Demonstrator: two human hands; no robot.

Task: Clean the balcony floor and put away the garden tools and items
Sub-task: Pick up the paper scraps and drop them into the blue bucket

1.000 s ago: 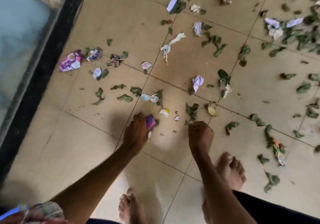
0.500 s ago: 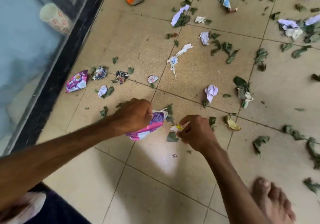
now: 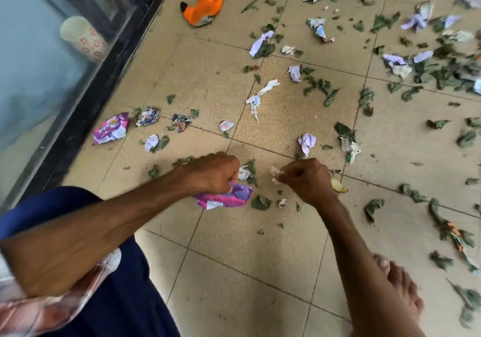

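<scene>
On my feed the tan tiled floor [image 3: 234, 258] fills nearly everything, with a glass door [image 3: 31, 76] in a black frame running up the 9 to 11 o'clock side. Litter is spread over the tiles and is thickest toward 2 o'clock: green leaves [image 3: 261, 203] and crumpled paper scraps [image 3: 307, 142], too many and too blurred at the edges for me to count. One orange glove [image 3: 204, 7] with black fingertips lies flat at 12 o'clock, near the door frame. The only container I can find is one pale cup [image 3: 83, 38] with a red pattern, standing behind the glass at 10 o'clock; I cannot tell what is in it. I count two purple packets. One lies on the floor [image 3: 111, 131] at 9 o'clock, just beside the frame. The other is a crumpled wrapper [image 3: 226, 198] at centre, clenched in the left hand [image 3: 213, 172], hanging out below the fist. The right hand [image 3: 309, 180], just to 3 o'clock of it, has its fingers curled and pinches one small white scrap [image 3: 275, 174] at the fingertips; both hands are above the tiles, close but apart. One bare foot [image 3: 400, 287] stands at 5 o'clock. One yellow leaf [image 3: 338, 186] lies just beyond the right wrist.
</scene>
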